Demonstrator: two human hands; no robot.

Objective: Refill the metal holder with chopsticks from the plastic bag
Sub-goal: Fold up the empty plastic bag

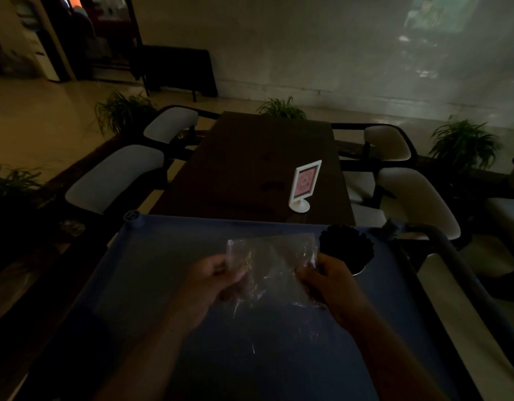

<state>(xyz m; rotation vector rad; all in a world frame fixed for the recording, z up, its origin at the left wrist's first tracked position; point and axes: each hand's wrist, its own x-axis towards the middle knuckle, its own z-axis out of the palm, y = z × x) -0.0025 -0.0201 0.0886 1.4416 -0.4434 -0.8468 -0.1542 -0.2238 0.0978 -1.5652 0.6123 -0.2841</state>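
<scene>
A clear, crinkled plastic bag [274,264] is stretched between both my hands above the blue cart top [151,264]. My left hand [212,280] pinches its left edge and my right hand [331,280] grips its right edge. The bag looks flat and see-through; I cannot make out chopsticks inside it. Just right of my right hand stands the metal holder [357,270], packed with dark chopsticks [347,246] whose ends fan out at the top. The scene is very dim.
Beyond the cart is a dark wooden dining table [250,169] carrying a white sign stand [303,185]. White-cushioned chairs [116,178] flank it on both sides. Potted plants [464,143] line the floor. A cart handle [441,235] curves at the right.
</scene>
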